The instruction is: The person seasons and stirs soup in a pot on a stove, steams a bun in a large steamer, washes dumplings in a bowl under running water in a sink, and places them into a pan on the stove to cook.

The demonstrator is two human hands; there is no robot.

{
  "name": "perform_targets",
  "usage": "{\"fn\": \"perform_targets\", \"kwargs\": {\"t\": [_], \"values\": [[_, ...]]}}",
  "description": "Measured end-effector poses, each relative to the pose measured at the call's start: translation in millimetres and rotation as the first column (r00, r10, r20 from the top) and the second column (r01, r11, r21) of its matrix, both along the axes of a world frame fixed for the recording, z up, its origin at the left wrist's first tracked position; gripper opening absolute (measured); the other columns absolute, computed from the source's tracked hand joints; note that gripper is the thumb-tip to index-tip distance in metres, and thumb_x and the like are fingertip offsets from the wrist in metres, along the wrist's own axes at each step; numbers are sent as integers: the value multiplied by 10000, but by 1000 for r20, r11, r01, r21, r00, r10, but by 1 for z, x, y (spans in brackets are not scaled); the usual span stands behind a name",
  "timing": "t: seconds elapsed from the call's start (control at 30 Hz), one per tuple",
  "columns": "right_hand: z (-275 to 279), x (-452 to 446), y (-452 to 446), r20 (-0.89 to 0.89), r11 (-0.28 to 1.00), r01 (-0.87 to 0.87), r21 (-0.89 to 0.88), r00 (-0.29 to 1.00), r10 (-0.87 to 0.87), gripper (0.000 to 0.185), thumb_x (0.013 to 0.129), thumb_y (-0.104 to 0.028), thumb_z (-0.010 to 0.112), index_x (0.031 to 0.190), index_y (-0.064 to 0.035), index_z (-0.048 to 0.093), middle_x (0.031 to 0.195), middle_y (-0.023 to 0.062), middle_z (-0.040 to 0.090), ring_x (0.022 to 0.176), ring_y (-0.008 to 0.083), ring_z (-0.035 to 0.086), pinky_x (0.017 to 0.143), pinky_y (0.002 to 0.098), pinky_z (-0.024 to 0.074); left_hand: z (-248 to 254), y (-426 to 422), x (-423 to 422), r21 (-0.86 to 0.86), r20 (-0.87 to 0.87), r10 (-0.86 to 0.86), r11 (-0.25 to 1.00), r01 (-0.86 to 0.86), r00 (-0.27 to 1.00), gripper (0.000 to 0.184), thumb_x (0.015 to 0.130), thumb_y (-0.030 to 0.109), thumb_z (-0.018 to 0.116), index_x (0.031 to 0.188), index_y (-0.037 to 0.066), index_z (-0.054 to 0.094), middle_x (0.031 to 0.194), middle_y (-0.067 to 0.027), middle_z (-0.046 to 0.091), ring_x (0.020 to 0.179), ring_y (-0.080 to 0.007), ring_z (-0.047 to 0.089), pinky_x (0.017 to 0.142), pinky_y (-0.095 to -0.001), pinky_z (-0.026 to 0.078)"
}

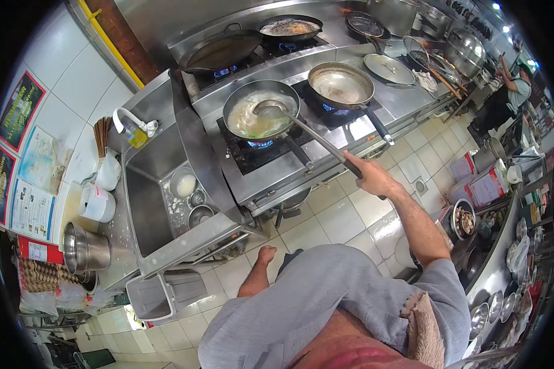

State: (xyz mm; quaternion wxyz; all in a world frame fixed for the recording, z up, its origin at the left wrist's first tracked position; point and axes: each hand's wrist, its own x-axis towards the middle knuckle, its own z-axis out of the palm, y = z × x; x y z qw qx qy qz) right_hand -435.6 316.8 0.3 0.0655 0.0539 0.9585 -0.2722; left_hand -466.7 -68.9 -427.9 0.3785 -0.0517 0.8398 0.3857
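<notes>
My right hand (372,176) is wrapped around the dark handle of a long ladle (314,139). The ladle's bowl rests in the pale, cloudy liquid of a frying pan (260,82) on the front left burner, where a bit of green shows near the rim. Blue flame burns under this pan, and its handle points toward me, below the ladle. My left hand (264,255) hangs low beside my body, fingers curled in, with no object visible in it. To the right of the pan sits a second, pale-bottomed frying pan (341,85) over a lit burner.
Two woks, one dark (221,50) and one with frothy contents (290,27), stand on the back burners. Left is a sink (151,212) with bowls in it. A grey bin (149,297) stands below. A person (508,92) works at the far right.
</notes>
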Motion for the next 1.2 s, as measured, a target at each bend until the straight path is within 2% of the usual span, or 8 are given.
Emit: {"fn": "perform_targets", "kwargs": {"t": [0.2, 0.3, 0.33, 0.4, 0.53, 0.87, 0.97, 1.2], "values": [[-32, -49, -13, -23, 967, 37, -254, 999, -44, 701, 687, 14, 564, 1329, -48, 291, 882, 199, 600, 775, 288, 607, 676, 355, 485, 34, 39, -11, 123, -251, -83, 986, 116, 965, 312, 762, 297, 555, 846, 11, 645, 821, -146, 649, 798, -251, 618, 727, -320, 464], [-40, -63, -32, 93, 720, 189, -667, 981, -172, 680, 692, 38, 549, 1319, -12, 291, 675, 76, 529, 458, 127, 496, 416, 262, 416, 67, 66, -24, 241, -273, -88, 958, 157, 958, 291, 775, 288, 561, 826, 11, 631, 799, -130, 645, 759, -242, 612, 687, -321, 456], [-37, -63, -39, 92, 722, 185, -667, 982, -166, 680, 692, 38, 549, 1319, -12, 291, 675, 76, 529, 458, 127, 496, 416, 262, 416, 81, 74, -27, 241, -274, -83, 959, 152, 958, 291, 775, 288, 561, 826, 11, 631, 799, -130, 645, 759, -242, 612, 687, -321, 456], [-30, -61, -48, 256, 315, 304, -899, 949, -184, 655, 696, 30, 558, 1294, -15, 296, 670, 69, 528, 458, 133, 498, 398, 269, 415, 117, 91, -33, 396, -402, 51, 910, 123, 914, 227, 792, 241, 572, 820, 21, 621, 767, -110, 626, 701, -216, 583, 639, -322, 444], [-22, -48, -48, 292, 119, 305, -945, 950, -114, 631, 688, 18, 563, 1263, 1, 303, 664, 75, 522, 452, 141, 493, 378, 274, 399, 196, 113, -53, 419, -618, 183, 900, 123, 765, 161, 810, 181, 575, 857, 32, 615, 737, -77, 570, 679, -171, 522, 633, -306, 431], [-21, 16, -39, -165, 900, -9, -437, 984, -71, 728, 677, 60, 506, 1350, -59, 256, 745, 77, 525, 516, 121, 500, 451, 261, 413, 306, 145, -132, 344, -839, 209, 920, 191, 503, 414, 749, 29, 569, 1157, 86, 527, 865, -72, 426, 716, -162, 455, 667, -274, 418], [1, 38, -42, -18, 729, 101, -677, 988, -153, 729, 677, 53, 533, 1346, -40, 258, 720, 59, 524, 503, 115, 502, 454, 256, 411, 320, 156, -155, 99, -959, 48, 980, 172, 280, 534, 734, 16, 534, 1250, 125, 451, 954, -133, 416, 868, -283, 444, 755, -376, 400], [18, 86, -40, 145, 277, 189, -942, 974, -173, 742, 675, 91, 570, 1337, -44, 264, 709, 76, 530, 453, 129, 507, 372, 250, 405, 336, 177, -186, -146, -923, -171, 985, 97, 345, 642, 688, -4, 532, 1287, 189, 412, 1036, -137, 381, 967, -319, 387, 809, -431, 352]]}}
